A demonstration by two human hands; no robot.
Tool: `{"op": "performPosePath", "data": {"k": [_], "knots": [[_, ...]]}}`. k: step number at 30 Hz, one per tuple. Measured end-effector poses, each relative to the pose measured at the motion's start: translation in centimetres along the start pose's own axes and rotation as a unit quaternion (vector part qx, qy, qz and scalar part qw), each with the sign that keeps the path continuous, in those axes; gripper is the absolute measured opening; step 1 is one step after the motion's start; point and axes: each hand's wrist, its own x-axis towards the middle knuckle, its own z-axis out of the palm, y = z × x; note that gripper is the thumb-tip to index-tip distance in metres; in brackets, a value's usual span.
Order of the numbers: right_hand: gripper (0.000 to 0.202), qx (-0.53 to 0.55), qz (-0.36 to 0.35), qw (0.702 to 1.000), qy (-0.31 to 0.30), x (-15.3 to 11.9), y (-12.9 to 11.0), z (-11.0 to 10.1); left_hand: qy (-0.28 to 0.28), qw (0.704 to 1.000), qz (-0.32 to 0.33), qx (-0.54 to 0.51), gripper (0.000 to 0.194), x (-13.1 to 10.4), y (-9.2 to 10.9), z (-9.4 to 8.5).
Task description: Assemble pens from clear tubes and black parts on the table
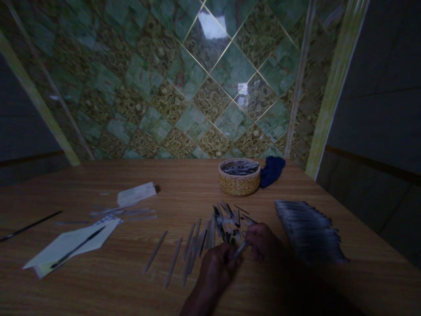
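My left hand (215,265) and right hand (263,239) pinch one stick (240,249), a two-handed step whose next move, I judge, needs steady fingers.

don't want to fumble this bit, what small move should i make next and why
I'd probably draw both hands slightly toward you, keeping the slim stick held at both ends: the left hand has its near end, the right hand its far end, and short dark pieces lie just beyond, where a knock could scatter them.
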Motion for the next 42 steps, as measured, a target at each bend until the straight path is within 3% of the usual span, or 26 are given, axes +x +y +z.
{"op": "performPosePath", "data": {"k": [4, 10, 16, 21, 29, 34, 38, 42], "knots": [[0.034, 0.012, -0.012, 1.0, -0.002, -0.1, -0.2, -0.4, -0.043, 0.999, 0.016, 0.006, 0.034, -0.1, 0.4, -0.1], [0.041, 0.038, 0.002, 0.999, 0.002, 0.4, 0.0, -0.7, -0.102, 0.992, -0.042, -0.063, 0.038, 0.2, -0.1, -0.6], [0.058, 0.076, -0.009, 0.997, 0.028, 0.1, -0.5, -0.2, -0.032, 0.981, -0.081, -0.174, 0.032, 0.3, -0.6, -0.5], [0.06, 0.091, -0.023, 0.995, -0.036, 0.0, -0.4, 0.9, 0.006, 0.971, -0.089, -0.223, 0.025, 0.3, -0.1, -0.7], [0.045, 0.101, -0.063, 0.99, -0.08, 0.1, 0.5, 2.4, 0.006, 0.967, -0.084, -0.241, 0.028, 0.0, 0.4, -0.5], [0.047, 0.094, -0.066, 0.989, -0.098, 0.3, 1.0, 3.0, -0.005, 0.968, -0.069, -0.243, 0.028, -0.4, 1.1, -0.3], [0.05, 0.071, -0.071, 0.992, -0.08, 0.1, -0.2, 1.5, -0.017, 0.965, -0.1, -0.241, 0.028, -0.1, 0.6, -0.6], [0.04, 0.032, -0.092, 0.995, 0.027, 0.1, -1.5, -2.2, -0.004, 0.95, -0.127, -0.286, 0.034, 0.4, 0.0, -1.2]]}}
